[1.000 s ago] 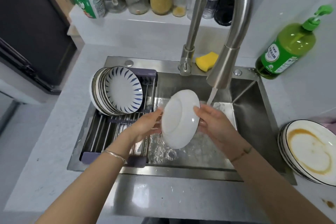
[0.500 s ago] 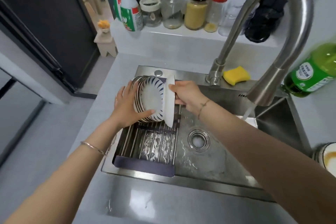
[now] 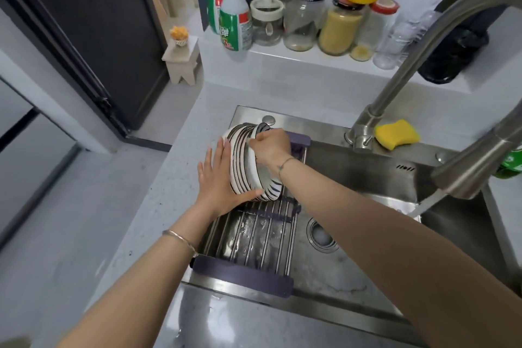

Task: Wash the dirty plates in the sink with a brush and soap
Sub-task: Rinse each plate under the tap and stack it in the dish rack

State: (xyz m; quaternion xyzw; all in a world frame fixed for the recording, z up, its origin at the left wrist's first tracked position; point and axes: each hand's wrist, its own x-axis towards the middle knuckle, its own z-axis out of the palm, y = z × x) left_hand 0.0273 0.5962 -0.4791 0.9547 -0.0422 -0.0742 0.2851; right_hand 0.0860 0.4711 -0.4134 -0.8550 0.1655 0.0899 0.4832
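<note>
Faucet (image 3: 395,82): arch cut off by the top and right edges. Green bottle (image 3: 511,160): mostly hidden behind the spout. Right hand (image 3: 271,147): fingertips hidden among the stacked plates (image 3: 244,169). White bottles (image 3: 236,22): labels blurred, unreadable.

**Left arm:** bare, extended from the lower left over the near-left edge of the sink (image 3: 353,167). A thin bangle (image 3: 180,238) is worn at the wrist.

**Left hand (image 3: 221,178):** fingers are held straight, the palm is pressed flat against the outer face of the stack of plates (image 3: 243,161), and the thumb is laid under its lower rim.

**Right arm:** bare, extended from the lower right across the sink. A fine bracelet (image 3: 285,162) is worn at the wrist.

**Right hand (image 3: 271,147):** fingers are curled over the stack's upper rim, knuckles turned upward.
</note>
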